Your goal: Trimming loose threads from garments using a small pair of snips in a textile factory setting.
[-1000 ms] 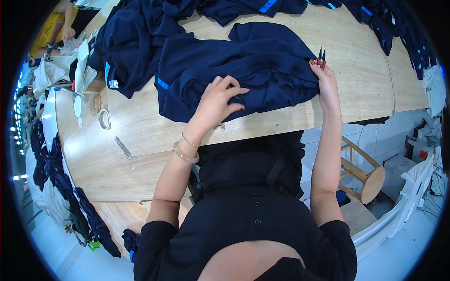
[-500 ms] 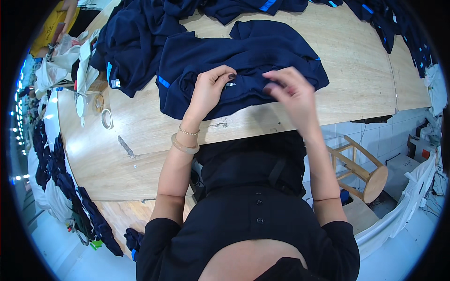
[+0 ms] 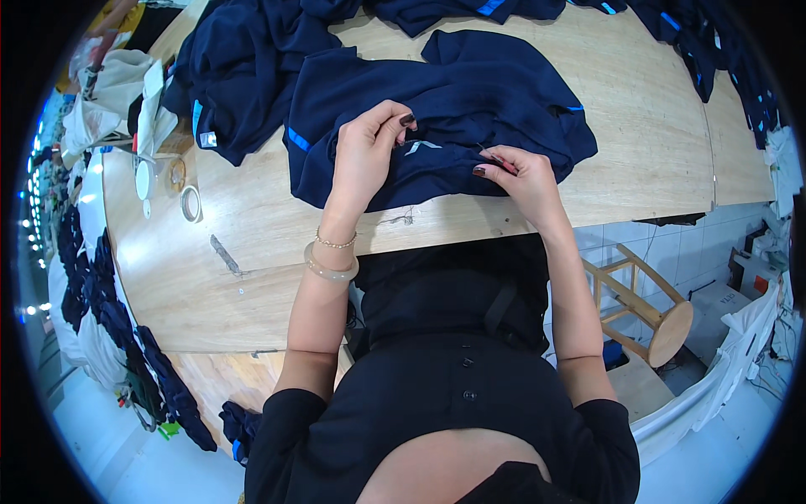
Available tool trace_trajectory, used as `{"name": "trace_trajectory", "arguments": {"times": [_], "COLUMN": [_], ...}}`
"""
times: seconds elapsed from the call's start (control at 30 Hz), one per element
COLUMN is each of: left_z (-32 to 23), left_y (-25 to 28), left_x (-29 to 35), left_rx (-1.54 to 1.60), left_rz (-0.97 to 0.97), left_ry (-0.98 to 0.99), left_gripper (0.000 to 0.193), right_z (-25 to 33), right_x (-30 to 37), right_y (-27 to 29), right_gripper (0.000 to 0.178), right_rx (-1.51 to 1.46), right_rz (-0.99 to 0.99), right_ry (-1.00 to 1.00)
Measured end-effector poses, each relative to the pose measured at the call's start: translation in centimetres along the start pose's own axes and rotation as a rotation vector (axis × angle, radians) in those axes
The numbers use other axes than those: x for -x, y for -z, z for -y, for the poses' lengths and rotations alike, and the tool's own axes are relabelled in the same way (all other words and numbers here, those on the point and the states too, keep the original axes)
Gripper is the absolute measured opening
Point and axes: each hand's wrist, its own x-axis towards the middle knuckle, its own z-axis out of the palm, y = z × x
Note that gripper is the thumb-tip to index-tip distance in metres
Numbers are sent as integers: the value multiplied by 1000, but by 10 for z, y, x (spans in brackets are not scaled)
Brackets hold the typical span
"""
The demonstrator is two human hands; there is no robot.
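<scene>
A navy garment (image 3: 470,80) with bright blue trim lies bunched on the table in front of me. In its opening a small white label (image 3: 422,147) shows. To the left of the label, my left hand (image 3: 368,147) is closed in a pinch over the cloth. What sits between its fingertips is too small to make out. My right hand (image 3: 527,181) is closed around a small red-handled tool (image 3: 504,164) with a thin pointed tip, which is directed at the cloth right of the label. The tool's exact kind is unclear.
More navy garments (image 3: 243,67) are heaped on the wooden table (image 3: 638,126), to the left and along the far side. A tape roll (image 3: 191,203) lies at the left. Below the table's right side a wooden stool (image 3: 670,332) lies tipped over.
My right hand has come down to the cloth, and the red tool now shows clearly in its fingers. My left hand has shifted slightly up and left, uncovering the white label.
</scene>
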Motion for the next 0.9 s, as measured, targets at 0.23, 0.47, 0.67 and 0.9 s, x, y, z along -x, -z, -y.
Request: {"name": "trace_trajectory", "arguments": {"times": [0.23, 0.47, 0.67, 0.9], "left_z": [-1, -16, -19, 6], "left_y": [10, -6, -17, -22], "left_x": [12, 10, 8, 5], "left_rx": [-222, -41, -327, -374], "left_rz": [82, 101, 385, 388], "left_ry": [-111, 2, -327, -342], "left_gripper": [13, 22, 26, 25], "right_z": [14, 6, 14, 11], "right_x": [-3, 1, 1, -1], "right_y": [4, 2, 3, 0], "right_gripper": [26, 25, 23, 17], "right_rx": [41, 28, 34, 16], "right_rz": [35, -13, -1, 12], "right_ry": [-76, 7, 10, 23]}}
